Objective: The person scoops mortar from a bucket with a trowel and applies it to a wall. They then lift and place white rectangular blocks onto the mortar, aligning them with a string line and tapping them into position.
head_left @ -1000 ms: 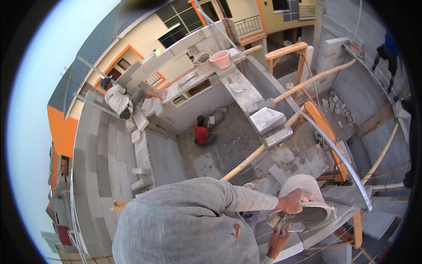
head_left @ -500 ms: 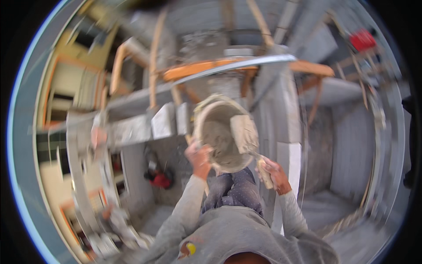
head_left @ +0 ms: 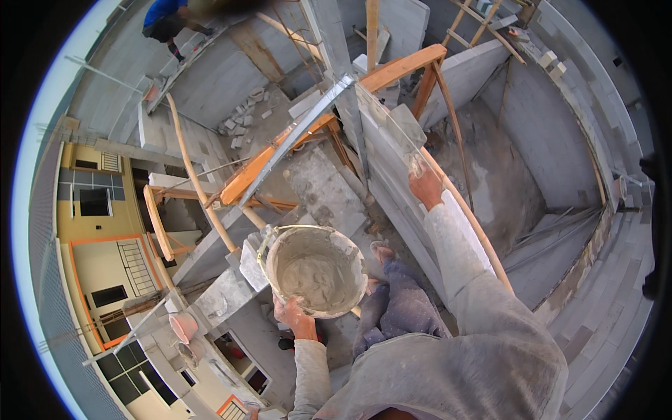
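Note:
A mortar-smeared bucket (head_left: 339, 253) is in front of me, with wet grey mortar (head_left: 311, 274) inside and a wire handle at its left side. My left hand (head_left: 295, 319) grips its near rim. Off to the right, my right arm is stretched forward over the long grey block wall (head_left: 392, 162). My right hand (head_left: 425, 183) is closed around a trowel, whose grey blade (head_left: 405, 127) points away from me at the wall's top. Whether the blade touches the wall, I cannot tell. The trowel's handle is mostly hidden in my fingers.
Orange timber beams (head_left: 241, 183) and a metal bar (head_left: 297, 140) cross ahead. A wooden pole (head_left: 490, 260) runs along the wall's right side. Broken blocks (head_left: 238, 124) lie on the floor beyond. A person in blue (head_left: 165, 15) is far left. A pinkish bucket (head_left: 183, 327) stands left.
My right hand has swung the trowel out of the bucket, forward and right to the wall top. The bucket, still in my left hand, sits lower and further left in view. The view has turned.

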A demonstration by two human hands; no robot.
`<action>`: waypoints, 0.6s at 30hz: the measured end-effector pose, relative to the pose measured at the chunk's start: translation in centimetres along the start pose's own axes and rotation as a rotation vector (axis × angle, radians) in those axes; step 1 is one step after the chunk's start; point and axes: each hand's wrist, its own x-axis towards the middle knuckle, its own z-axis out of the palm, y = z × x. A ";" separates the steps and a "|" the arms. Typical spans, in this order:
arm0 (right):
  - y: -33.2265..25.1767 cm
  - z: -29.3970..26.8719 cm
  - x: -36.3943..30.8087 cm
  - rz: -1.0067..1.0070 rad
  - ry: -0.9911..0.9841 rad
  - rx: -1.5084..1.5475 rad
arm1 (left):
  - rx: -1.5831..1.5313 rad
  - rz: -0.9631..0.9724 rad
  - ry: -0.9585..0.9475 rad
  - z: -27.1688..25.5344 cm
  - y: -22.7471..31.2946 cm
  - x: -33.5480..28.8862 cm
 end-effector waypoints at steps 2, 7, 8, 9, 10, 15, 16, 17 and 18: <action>0.9 -0.1 -0.7 0.042 -0.056 -0.021 | -0.001 -0.020 0.020 -0.4 0.1 -0.3; 2.7 -2.1 -5.7 0.041 -0.073 -0.110 | -0.032 -0.012 0.011 -1.1 -0.3 -1.0; 3.1 -2.5 -6.6 0.042 -0.055 -0.130 | -0.044 0.013 -0.022 -1.2 -0.3 -1.0; 3.4 -2.8 -7.4 0.051 -0.040 -0.159 | -0.035 0.000 -0.009 -1.2 -0.4 -0.9; 3.7 -3.3 -8.6 0.062 -0.065 -0.135 | -0.029 0.004 -0.018 -1.3 -0.3 -0.9; 6.0 -5.6 -13.7 0.064 -0.106 -0.208 | -0.073 0.003 -0.130 -1.0 -0.1 -0.8; 6.3 -6.2 -14.9 0.080 -0.118 -0.228 | 0.005 -0.009 -0.115 -0.7 -0.1 -0.9; 6.5 -7.0 -16.1 0.083 -0.108 -0.201 | -0.009 0.043 -0.153 -0.5 -0.1 -1.4; 6.5 -8.1 -17.6 -0.020 -0.064 -0.095 | 0.045 0.052 -0.155 0.0 0.1 -1.6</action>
